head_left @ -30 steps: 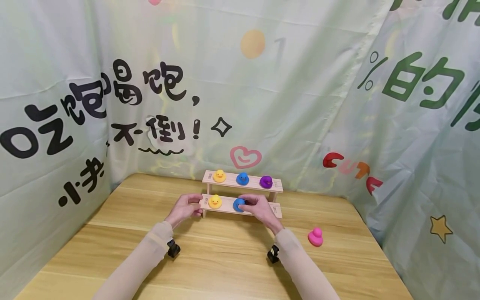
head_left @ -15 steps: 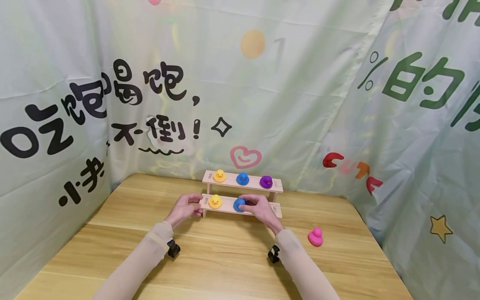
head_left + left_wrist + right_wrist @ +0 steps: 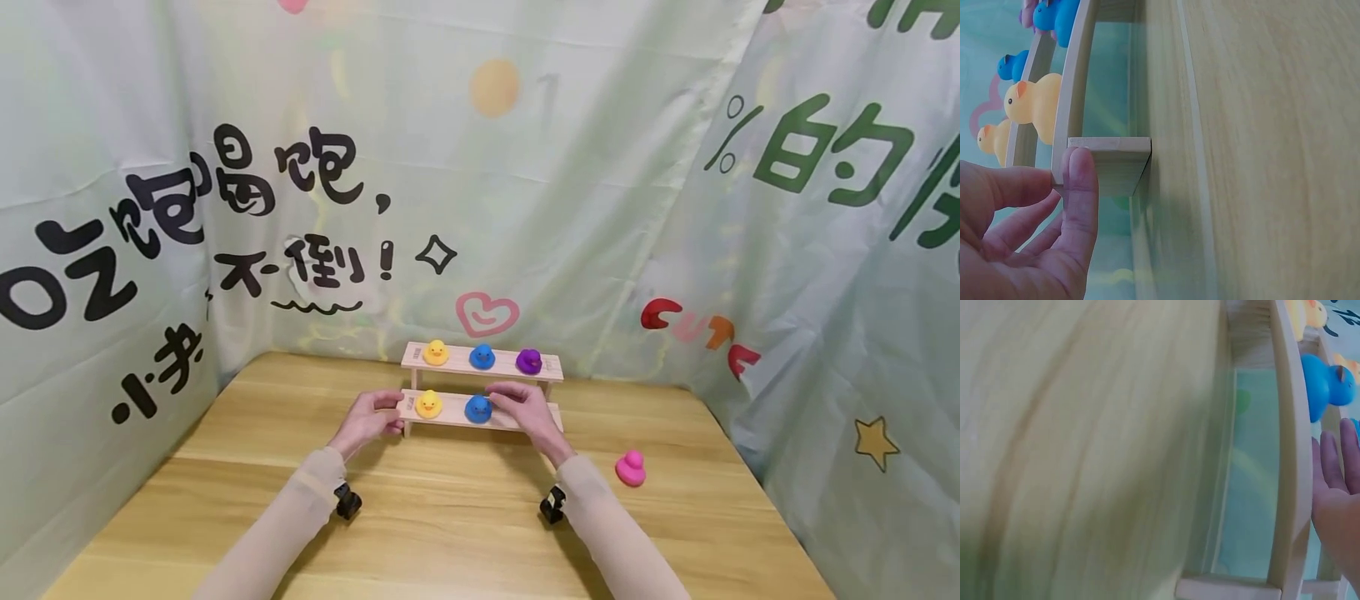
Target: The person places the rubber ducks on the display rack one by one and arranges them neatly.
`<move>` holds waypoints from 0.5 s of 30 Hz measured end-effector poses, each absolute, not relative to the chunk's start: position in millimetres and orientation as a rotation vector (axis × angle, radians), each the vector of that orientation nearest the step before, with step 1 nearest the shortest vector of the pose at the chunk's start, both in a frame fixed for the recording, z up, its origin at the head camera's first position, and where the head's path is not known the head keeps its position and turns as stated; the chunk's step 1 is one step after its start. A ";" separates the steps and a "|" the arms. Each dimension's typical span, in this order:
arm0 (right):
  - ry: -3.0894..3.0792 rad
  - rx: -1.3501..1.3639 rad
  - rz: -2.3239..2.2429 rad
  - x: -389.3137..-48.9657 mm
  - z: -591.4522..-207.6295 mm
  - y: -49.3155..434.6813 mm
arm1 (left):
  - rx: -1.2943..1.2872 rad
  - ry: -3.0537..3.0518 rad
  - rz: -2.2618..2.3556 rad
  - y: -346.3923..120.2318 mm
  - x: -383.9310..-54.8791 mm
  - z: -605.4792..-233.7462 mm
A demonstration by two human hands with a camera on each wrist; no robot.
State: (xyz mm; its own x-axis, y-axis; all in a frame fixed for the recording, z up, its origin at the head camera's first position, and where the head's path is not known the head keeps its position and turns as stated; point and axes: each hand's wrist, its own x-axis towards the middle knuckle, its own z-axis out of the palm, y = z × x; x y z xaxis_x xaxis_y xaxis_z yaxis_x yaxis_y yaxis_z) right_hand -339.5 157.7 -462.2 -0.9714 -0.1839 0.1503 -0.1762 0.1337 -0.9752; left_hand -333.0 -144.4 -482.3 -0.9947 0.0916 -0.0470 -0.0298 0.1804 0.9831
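A two-step wooden display stand [image 3: 517,421] stands toward the back of the table. My left hand [image 3: 370,422] pinches the left end of its lower step, thumb and finger on the board's corner [image 3: 1060,172]. On that step sit a yellow rubber duck [image 3: 428,404] and a blue rubber duck [image 3: 478,408], both upright. Just right of the blue duck is my right hand [image 3: 528,411], its fingers [image 3: 1331,462] fairly straight and holding nothing. The upper step carries a yellow duck [image 3: 436,352], a blue duck [image 3: 482,357] and a purple duck [image 3: 528,361].
A pink rubber duck [image 3: 632,468] lies on the wooden table [image 3: 450,517], right of my right forearm. Printed cloth curtains [image 3: 585,250] close off the back and both sides.
My right hand has let go of the lower blue duck and moved slightly right of it. The left hand keeps its hold on the stand. The head view has shifted a little.
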 end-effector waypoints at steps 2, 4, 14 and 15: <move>2.332 -0.366 -2.095 -339.5 -459.6 161.5 | 0.061 2.338 1.955 -144.3 -333.3 -483.0; 2.299 -0.346 -2.161 -338.4 -458.0 165.4 | 0.069 2.340 1.951 -144.1 -333.2 -482.6; 2.285 -0.412 -2.070 -332.3 -451.8 195.6 | 0.070 2.332 1.954 -146.5 -332.5 -481.7; 2.285 -0.427 -2.051 -331.2 -451.2 199.4 | 0.069 2.330 1.954 -146.6 -332.5 -481.8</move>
State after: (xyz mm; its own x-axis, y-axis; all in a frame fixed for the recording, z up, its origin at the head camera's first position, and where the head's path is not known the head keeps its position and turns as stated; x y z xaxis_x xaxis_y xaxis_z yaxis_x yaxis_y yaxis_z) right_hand -331.2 199.4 -451.2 -0.9612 -0.2307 0.1513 -0.1752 0.0868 -0.9807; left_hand -332.5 -146.6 -481.8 -0.9940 0.0984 -0.0473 -0.0295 0.1755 0.9840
